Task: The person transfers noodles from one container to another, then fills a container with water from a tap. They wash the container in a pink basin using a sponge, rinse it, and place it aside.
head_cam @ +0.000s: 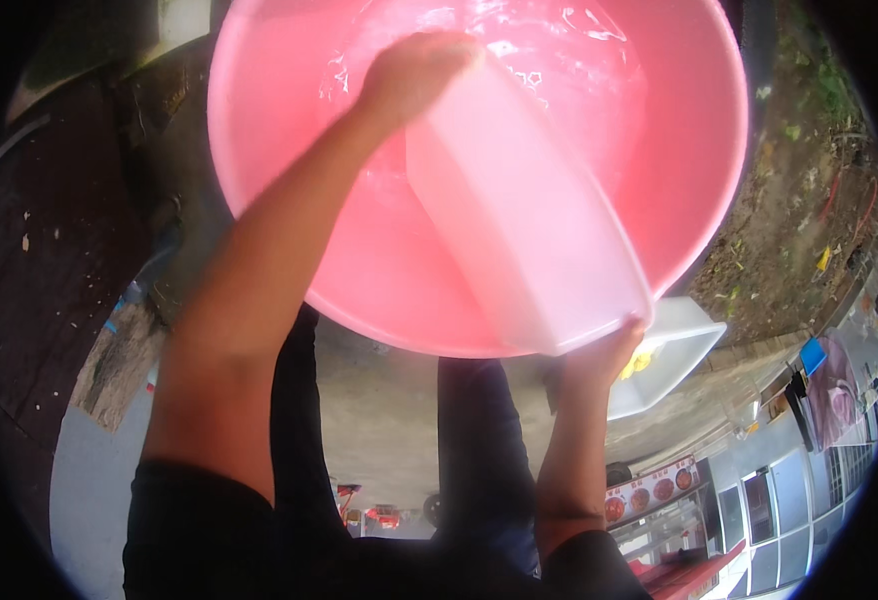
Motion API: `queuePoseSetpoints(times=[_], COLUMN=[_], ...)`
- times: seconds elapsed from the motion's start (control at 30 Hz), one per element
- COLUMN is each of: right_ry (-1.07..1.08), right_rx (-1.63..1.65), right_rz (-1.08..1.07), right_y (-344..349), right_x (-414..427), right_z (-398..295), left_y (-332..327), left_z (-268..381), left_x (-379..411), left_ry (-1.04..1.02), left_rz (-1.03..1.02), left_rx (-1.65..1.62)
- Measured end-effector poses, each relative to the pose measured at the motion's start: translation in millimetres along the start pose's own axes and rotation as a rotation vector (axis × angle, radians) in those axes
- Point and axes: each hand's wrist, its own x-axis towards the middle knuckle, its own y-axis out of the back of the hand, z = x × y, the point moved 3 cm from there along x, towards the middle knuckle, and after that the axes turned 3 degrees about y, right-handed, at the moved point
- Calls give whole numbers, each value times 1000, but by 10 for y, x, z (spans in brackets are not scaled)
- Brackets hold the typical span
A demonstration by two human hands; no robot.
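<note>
A large round pink plastic basin [259,135] with water in it fills the upper middle of the head view. Across it lies a white rectangular plastic tub [514,202], tilted, with its long side running from upper left to lower right. My left hand [424,75] holds the tub's far end, above the water. At the near end, beside the basin's rim, my right hand [604,349] grips the tub's corner. Fingers under the tub are hidden.
Right of the basin, partly behind my right hand, stands another white plastic tub [679,375] with something yellow [637,364] in it. Soil with plants [776,217] borders the right side. Concrete ground [379,405] shows between my legs [476,442].
</note>
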Motion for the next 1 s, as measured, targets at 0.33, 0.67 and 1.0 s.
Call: queuePoseSetpoints(times=[0.33,0.67,1.0], right_ry=[-227,-243,-351], right_rx=[188,133,374], right_rz=[-235,-207,-300], right_y=[-181,-196,-351], right_x=[470,683,720], right_z=[517,930,812], left_y=[-944,-536,-830], left_z=[-13,-336,-323], left_x=[-794,-143,-1135], left_ry=[-348,-538,-570], left_rz=[140,344,-119], left_rx=[-86,497,495])
